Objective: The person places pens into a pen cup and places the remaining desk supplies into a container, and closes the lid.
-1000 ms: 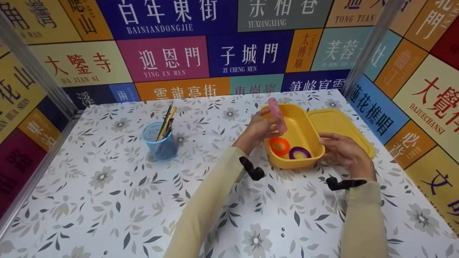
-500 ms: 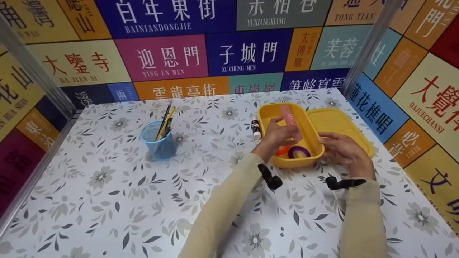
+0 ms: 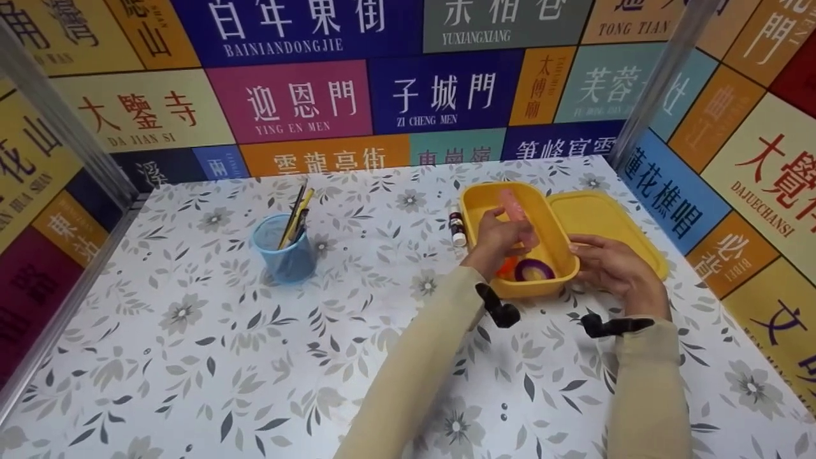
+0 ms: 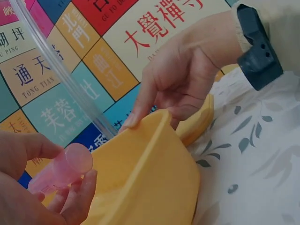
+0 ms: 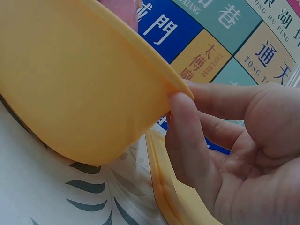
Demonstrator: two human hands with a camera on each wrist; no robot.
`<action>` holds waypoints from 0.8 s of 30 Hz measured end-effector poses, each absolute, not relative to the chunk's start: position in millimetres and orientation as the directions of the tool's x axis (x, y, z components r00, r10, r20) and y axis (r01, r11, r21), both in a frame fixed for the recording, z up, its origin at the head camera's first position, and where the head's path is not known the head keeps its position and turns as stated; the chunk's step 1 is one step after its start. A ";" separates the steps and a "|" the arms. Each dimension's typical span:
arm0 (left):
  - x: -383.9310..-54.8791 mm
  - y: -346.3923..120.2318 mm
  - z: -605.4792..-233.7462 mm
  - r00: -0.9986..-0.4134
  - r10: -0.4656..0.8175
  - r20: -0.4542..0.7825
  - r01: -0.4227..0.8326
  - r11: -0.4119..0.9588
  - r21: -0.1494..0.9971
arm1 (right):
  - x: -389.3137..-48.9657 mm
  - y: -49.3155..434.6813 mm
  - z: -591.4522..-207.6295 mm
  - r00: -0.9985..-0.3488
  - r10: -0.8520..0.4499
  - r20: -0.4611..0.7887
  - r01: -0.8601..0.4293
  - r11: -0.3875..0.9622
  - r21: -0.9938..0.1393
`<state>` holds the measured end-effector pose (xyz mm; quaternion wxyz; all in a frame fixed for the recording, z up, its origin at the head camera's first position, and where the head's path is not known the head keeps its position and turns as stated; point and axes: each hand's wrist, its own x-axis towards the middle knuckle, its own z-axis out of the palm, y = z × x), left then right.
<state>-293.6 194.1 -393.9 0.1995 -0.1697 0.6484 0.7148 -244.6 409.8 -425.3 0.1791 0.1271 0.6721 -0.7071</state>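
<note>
My left hand (image 3: pixel 498 241) holds a pink translucent tube (image 3: pixel 517 213) between thumb and fingers, over the inside of a yellow plastic box (image 3: pixel 558 220). In the left wrist view, the rounded end of the tube (image 4: pixel 78 159) points up past the fingers. My right hand (image 3: pixel 615 268) pinches the right rim of the box, thumb on one side and fingers on the other, as the right wrist view shows. Inside the box lie a purple ring (image 3: pixel 521 270) and an orange ring (image 3: pixel 508 268), the latter partly hidden by my left hand.
A yellow lid (image 3: pixel 612 220) lies just right of the box. Against the box's left side is a small dark bottle (image 3: pixel 457 228) with a white cap. A blue mesh pen cup (image 3: pixel 285 255) holding several pens or brushes stands farther left. Printed panels (image 3: pixel 287 102) wall the back and sides.
My left hand has moved right with the pink tube, from the box's left rim to over its inside, uncovering the small bottle. The right hand stays on the rim.
</note>
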 end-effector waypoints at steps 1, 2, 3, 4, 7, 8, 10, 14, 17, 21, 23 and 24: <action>-294.9 196.0 -394.1 -0.862 0.062 -0.503 -0.507 -0.090 0.857 | -244.3 410.4 -425.8 -0.905 -0.082 -0.417 0.421 -0.035 -0.906; -296.3 198.0 -394.6 -0.862 0.057 -0.505 -0.508 -0.099 0.856 | -243.9 410.7 -426.2 -0.906 -0.081 -0.416 0.420 -0.040 -0.907; -297.7 200.0 -395.4 -0.859 0.050 -0.510 -0.513 -0.104 0.852 | -243.6 411.2 -426.8 -0.907 -0.081 -0.413 0.418 -0.045 -0.907; -299.2 201.7 -396.3 -0.856 0.044 -0.514 -0.516 -0.106 0.850 | -243.3 411.1 -427.2 -0.909 -0.081 -0.409 0.414 -0.057 -0.909; -303.7 205.3 -399.3 -0.845 0.017 -0.535 -0.533 -0.105 0.839 | -243.1 410.3 -428.3 -0.914 -0.096 -0.395 0.403 -0.084 -0.912; -305.3 206.3 -400.2 -0.843 0.007 -0.537 -0.535 -0.106 0.838 | -243.3 409.5 -428.2 -0.914 -0.101 -0.392 0.401 -0.092 -0.911; -308.0 207.1 -401.2 -0.840 -0.002 -0.542 -0.539 -0.105 0.836 | -244.0 408.3 -428.1 -0.917 -0.106 -0.385 0.395 -0.102 -0.913; -308.5 205.6 -401.3 -0.819 -0.021 -0.573 -0.570 -0.069 0.818 | -245.1 406.6 -425.9 -0.911 -0.105 -0.399 0.408 -0.090 -0.908; -305.5 204.0 -399.9 -0.792 -0.037 -0.609 -0.610 0.036 0.791 | -245.0 406.8 -423.8 -0.905 -0.097 -0.415 0.423 -0.085 -0.902; -300.8 205.1 -397.9 -0.796 -0.038 -0.604 -0.602 0.148 0.785 | -245.0 407.4 -422.0 -0.898 -0.074 -0.433 0.438 -0.090 -0.894; -299.2 206.5 -398.5 -0.808 -0.024 -0.588 -0.585 0.144 0.798 | -245.1 407.4 -421.8 -0.896 -0.066 -0.440 0.444 -0.084 -0.892; -298.5 207.0 -399.0 -0.816 -0.016 -0.578 -0.575 0.134 0.807 | -245.2 407.4 -421.9 -0.893 -0.055 -0.447 0.450 -0.079 -0.889</action>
